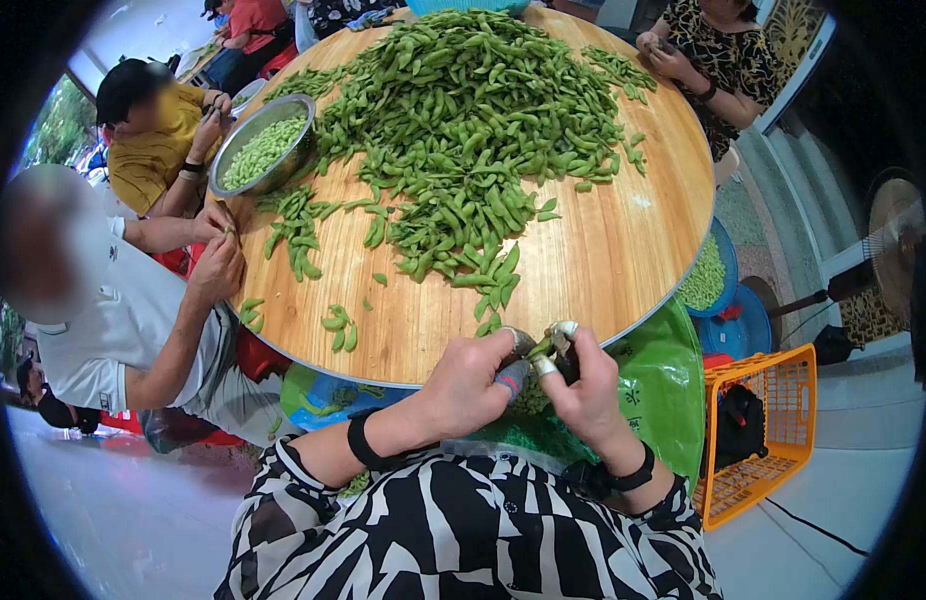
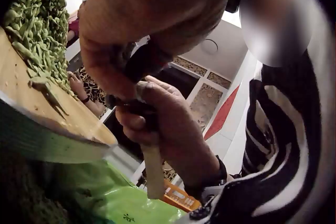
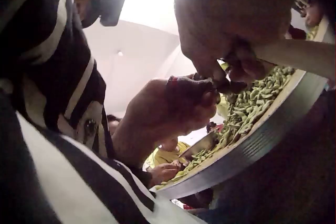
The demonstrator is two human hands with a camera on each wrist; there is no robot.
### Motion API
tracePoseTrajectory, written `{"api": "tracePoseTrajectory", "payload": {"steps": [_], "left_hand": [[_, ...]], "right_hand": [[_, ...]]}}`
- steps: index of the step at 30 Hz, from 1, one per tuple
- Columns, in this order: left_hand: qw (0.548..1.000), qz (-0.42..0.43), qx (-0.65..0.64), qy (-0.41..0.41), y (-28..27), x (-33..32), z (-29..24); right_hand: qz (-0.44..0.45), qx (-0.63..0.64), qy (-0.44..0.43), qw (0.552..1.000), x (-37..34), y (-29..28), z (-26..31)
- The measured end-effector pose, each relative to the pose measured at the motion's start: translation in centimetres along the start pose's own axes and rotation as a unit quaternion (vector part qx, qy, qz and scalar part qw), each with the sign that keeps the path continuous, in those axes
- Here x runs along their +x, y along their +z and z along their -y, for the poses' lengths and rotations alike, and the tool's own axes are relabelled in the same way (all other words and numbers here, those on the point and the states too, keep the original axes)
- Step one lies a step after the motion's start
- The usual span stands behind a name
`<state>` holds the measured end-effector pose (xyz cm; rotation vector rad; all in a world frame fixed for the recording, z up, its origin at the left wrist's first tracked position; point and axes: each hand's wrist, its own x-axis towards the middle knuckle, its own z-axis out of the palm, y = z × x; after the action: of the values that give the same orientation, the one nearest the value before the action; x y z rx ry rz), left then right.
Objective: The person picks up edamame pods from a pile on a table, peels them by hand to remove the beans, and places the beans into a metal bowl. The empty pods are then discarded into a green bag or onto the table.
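Observation:
Both hands meet just off the near edge of the round wooden table (image 1: pixel 623 270). A green edamame pod (image 1: pixel 542 348) is pinched between their fingertips. My left hand (image 1: pixel 470 378) comes from the left, grey coverings on its thumb and finger. My right hand (image 1: pixel 590 392) faces it, white wraps on its thumb and fingertip. From the right hand sticks out a pale strip (image 2: pixel 153 171), seen in both wrist views. Much of the pod is hidden by fingers in the wrist views. Ahead, a large heap of edamame pods (image 1: pixel 473 120) covers the table, trailing toward the hands.
A steel bowl (image 1: pixel 301 150) of shelled beans stands at the table's left. Green plastic (image 1: pixel 663 380) lies below the near edge. At right are blue basins (image 1: pixel 728 275), an orange crate (image 1: pixel 798 440) and a fan (image 1: pixel 895 225). Other people sit around the table.

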<state>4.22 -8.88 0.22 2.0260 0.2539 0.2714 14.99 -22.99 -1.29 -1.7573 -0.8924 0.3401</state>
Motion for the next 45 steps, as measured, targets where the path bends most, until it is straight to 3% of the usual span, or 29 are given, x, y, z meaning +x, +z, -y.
{"api": "tracePoseTrajectory", "payload": {"steps": [2, 3, 5, 10, 12, 13, 14, 15, 17, 18, 20, 22, 23, 25, 30, 31, 32, 33, 35, 36, 38, 41, 45], "left_hand": [[1.0, -0.001, 0.009, -0.006, 0.1, -0.5, 0.0], [1.0, 0.002, 0.017, -0.01, 0.2, -0.7, 0.1], [0.999, 0.014, 0.015, -0.031, 0.2, -0.9, -0.4], [0.997, 0.043, 0.025, -0.055, -0.6, -2.3, -1.3], [0.992, 0.068, 0.105, -0.009, -2.9, -3.3, -1.6], [0.978, 0.026, 0.207, -0.012, -5.4, -3.9, -1.7], [0.942, 0.029, 0.332, -0.041, -7.0, -4.2, -0.7], [0.942, 0.031, 0.332, -0.043, -7.9, -3.8, -0.1], [0.862, -0.08, 0.497, 0.052, -9.2, -2.6, 1.2], [0.861, -0.082, 0.499, 0.053, -8.7, -2.3, 1.4], [0.951, -0.027, 0.303, 0.047, -6.4, -1.4, 1.7], [0.955, -0.021, 0.293, 0.049, -3.8, -0.3, 2.3], [0.958, -0.015, 0.283, 0.05, -2.8, 0.1, 2.5], [0.952, -0.024, 0.298, 0.061, -1.9, 0.7, 3.0], [0.953, -0.052, 0.287, 0.076, -2.3, 1.3, 4.2], [0.99, -0.022, 0.141, 0.001, -2.8, 1.3, 3.8], [0.997, 0.011, -0.009, -0.076, -3.1, 1.3, 3.4], [0.997, 0.013, -0.009, -0.075, -3.0, 1.2, 2.9], [0.971, 0.015, -0.197, -0.137, -2.8, 1.1, 2.1], [0.971, 0.017, -0.196, -0.134, -2.9, 1.1, 1.6], [0.938, 0.02, -0.272, -0.213, -3.0, 1.1, 0.9], [0.928, -0.001, -0.331, -0.17, -1.6, 0.4, 1.4], [0.923, -0.008, -0.343, -0.175, -1.7, 0.5, 0.8]], "right_hand": [[-0.005, -0.073, -0.108, 0.992, -0.4, 0.4, -0.5], [-0.003, -0.071, -0.108, 0.992, -0.6, 0.5, -0.6], [-0.019, -0.109, -0.196, 0.974, -0.8, 0.8, -0.6], [0.075, -0.093, -0.149, 0.982, -1.9, 0.1, -0.5], [0.117, -0.107, -0.125, 0.979, -2.2, -0.4, -0.9], [0.116, -0.107, -0.124, 0.98, -2.1, -1.1, -1.2], [0.169, -0.096, -0.126, 0.973, -1.9, -1.9, -1.3], [0.222, -0.084, -0.127, 0.963, -1.9, -2.3, -1.2], [0.235, -0.075, -0.118, 0.962, -1.4, -1.9, -1.2], [0.221, -0.054, -0.131, 0.965, -1.3, -1.6, -1.7], [0.205, -0.034, -0.142, 0.968, -1.2, -1.4, -1.7], [0.196, 0.099, 0.002, 0.976, -1.1, -1.3, -1.1], [0.197, 0.097, 0.002, 0.976, -1.1, -1.5, -0.7], [0.222, 0.155, 0.098, 0.958, -1.0, -1.8, -0.1], [0.204, 0.217, 0.161, 0.941, -1.3, -1.1, -0.6], [0.197, 0.247, 0.187, 0.93, -1.3, -1.0, -0.7], [0.193, 0.248, 0.189, 0.93, -1.2, -0.9, -0.4], [0.201, 0.273, 0.191, 0.921, -0.9, -0.7, 0.1], [0.206, 0.296, 0.191, 0.913, -0.6, -0.3, 0.3], [0.194, 0.313, 0.177, 0.913, -0.6, 0.1, -0.1], [0.181, 0.329, 0.161, 0.913, -0.5, 0.6, 0.0], [0.15, 0.304, 0.155, 0.928, -0.4, 0.8, 0.1], [0.179, 0.315, 0.152, 0.919, -0.3, 1.0, 0.0]]}}
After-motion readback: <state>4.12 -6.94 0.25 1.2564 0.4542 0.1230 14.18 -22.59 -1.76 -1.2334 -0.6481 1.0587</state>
